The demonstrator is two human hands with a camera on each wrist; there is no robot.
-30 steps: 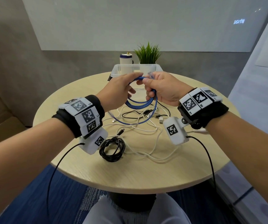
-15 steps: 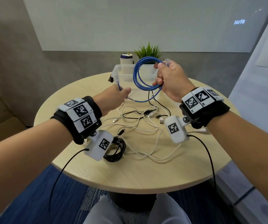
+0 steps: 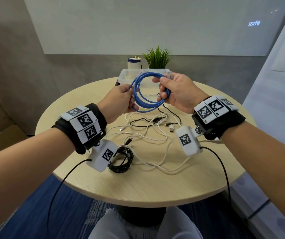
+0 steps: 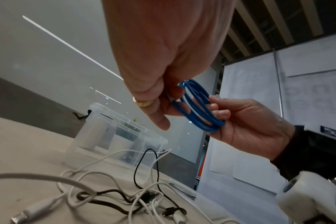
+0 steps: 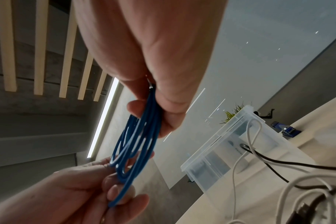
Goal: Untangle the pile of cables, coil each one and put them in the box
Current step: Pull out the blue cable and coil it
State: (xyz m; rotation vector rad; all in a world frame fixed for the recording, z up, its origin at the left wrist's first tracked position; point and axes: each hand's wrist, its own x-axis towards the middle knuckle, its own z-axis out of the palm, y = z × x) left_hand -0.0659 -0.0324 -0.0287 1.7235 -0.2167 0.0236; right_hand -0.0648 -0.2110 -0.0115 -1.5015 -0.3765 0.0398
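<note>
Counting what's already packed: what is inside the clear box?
No cable shows inside the clear box. The blue cable, held by both hands, covers part of its interior; white shapes seen through its walls stand behind.

Your left hand point(image 3: 119, 99) and right hand point(image 3: 179, 93) hold a blue cable point(image 3: 147, 94) sheathed in smooth, slightly glossy plastic, its end plug point(image 3: 170, 75) clear plastic. Beneath you, the round table point(image 3: 155, 183) shows a pale, matt wood-grain top. The box point(image 4: 113, 134) is translucent, frosted plastic with smooth walls. White cables point(image 3: 157, 140) look matt and rubbery; the coiled black cable point(image 3: 121, 160) has a faint sheen. Your wrist bands point(image 3: 93, 118) are black cloth under smooth white plastic blocks. A gold metal ring point(image 4: 144, 103) glints.
</note>
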